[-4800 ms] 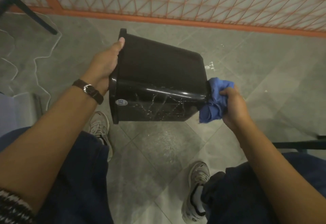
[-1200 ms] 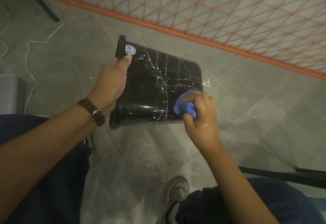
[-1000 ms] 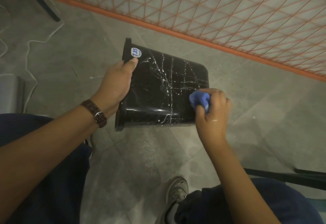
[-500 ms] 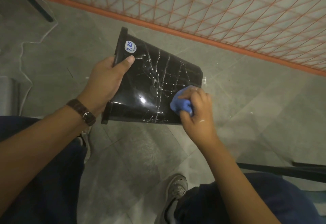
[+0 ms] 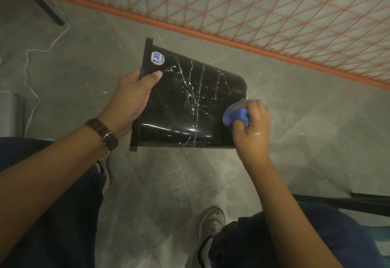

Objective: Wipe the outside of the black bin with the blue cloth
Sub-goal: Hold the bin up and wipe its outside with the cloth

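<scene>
Gripping black bin (image 5: 190,103); blue cloth (image 5: 235,115) pressed against it

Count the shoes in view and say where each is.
2. One shoe sits on the floor at bottom centre, below the black bin; another peeks out by the left leg, mostly hidden.

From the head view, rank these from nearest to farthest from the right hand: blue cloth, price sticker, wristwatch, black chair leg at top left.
1. blue cloth, bunched in the right hand.
2. wristwatch, on the left wrist.
3. price sticker, by the bin's rim; close to the watch.
4. black chair leg, far top left.
</scene>
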`<state>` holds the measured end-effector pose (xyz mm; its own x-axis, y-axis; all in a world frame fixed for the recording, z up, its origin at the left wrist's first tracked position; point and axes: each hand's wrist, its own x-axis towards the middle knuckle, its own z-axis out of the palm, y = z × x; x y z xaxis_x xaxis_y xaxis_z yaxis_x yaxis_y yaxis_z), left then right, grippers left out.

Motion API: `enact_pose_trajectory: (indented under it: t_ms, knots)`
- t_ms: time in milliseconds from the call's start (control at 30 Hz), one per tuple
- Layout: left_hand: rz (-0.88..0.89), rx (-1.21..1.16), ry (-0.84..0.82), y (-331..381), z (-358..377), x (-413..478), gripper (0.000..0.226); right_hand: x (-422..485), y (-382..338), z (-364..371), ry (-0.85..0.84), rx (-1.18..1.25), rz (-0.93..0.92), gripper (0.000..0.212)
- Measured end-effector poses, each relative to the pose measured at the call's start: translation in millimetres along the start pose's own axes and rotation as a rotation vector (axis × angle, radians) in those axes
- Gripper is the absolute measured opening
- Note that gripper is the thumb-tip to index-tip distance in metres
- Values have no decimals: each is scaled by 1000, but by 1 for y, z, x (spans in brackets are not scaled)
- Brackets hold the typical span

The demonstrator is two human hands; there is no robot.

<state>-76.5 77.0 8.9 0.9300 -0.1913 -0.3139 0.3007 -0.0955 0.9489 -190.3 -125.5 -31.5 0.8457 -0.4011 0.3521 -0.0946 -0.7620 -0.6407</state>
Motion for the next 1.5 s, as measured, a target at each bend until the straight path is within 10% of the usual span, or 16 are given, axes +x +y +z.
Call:
enact_pose_trajectory:
  t_ms: [133,333,533,733,900,1500]
  knots:
    - [20,-21,-23,2,6,-4,12,2,-6,1,124,2,3,24]
    - [94,-13,2,11,2,-9,13,-6,-8,8,-122,95,-150,12]
    - [73,35,-69,13,4,-9,12,7,-5,0,183,55,27,23]
    - [77,86,-73,11,2,-12,12,-3,-12,7,-72,94,-174,14]
    - [62,16,-82,12,7,-12,15,7,-5,-1,138,46,3,16]
    - [95,93,-55,9,7,-15,13,0,-16,11,-17,156,-125,8]
